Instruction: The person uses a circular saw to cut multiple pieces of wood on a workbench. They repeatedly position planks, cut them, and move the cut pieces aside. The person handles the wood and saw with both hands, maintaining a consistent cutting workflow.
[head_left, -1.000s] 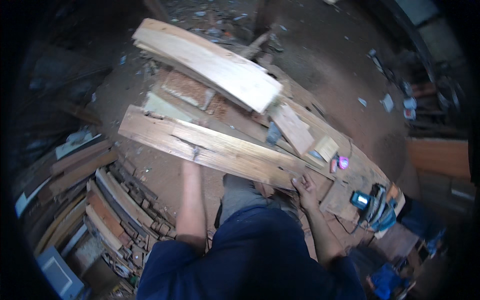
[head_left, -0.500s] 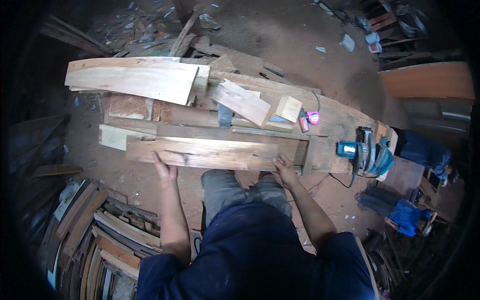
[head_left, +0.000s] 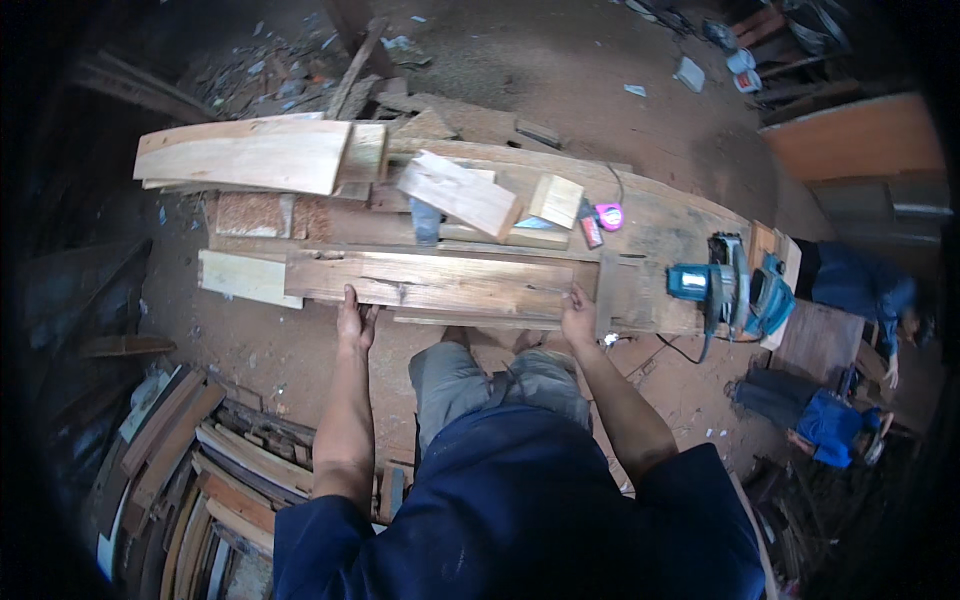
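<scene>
A long brown wooden plank (head_left: 455, 283) with a dark knot and streaks lies level across the near side of the workbench (head_left: 655, 230). My left hand (head_left: 354, 320) is closed on its near edge toward the left, thumb apart from the fingers. At the plank's right end, my right hand (head_left: 577, 320) grips the near corner; its far fingers are partly hidden. A paler board (head_left: 245, 278) sticks out beyond the plank's left end. Just right of my right hand is a short dark wood strip (head_left: 607, 290).
A teal circular saw (head_left: 725, 285) with a cord rests at the bench's right end. A pink tape measure (head_left: 608, 216), wood blocks (head_left: 556, 200) and pale boards (head_left: 240, 155) lie farther back. Stacked offcuts (head_left: 190, 480) stand lower left. Two people (head_left: 835, 425) are at the right.
Both hands have moved the plank away from my body and somewhat to the right, farther over the bench. Its grip by both hands continues. My view has shifted slightly.
</scene>
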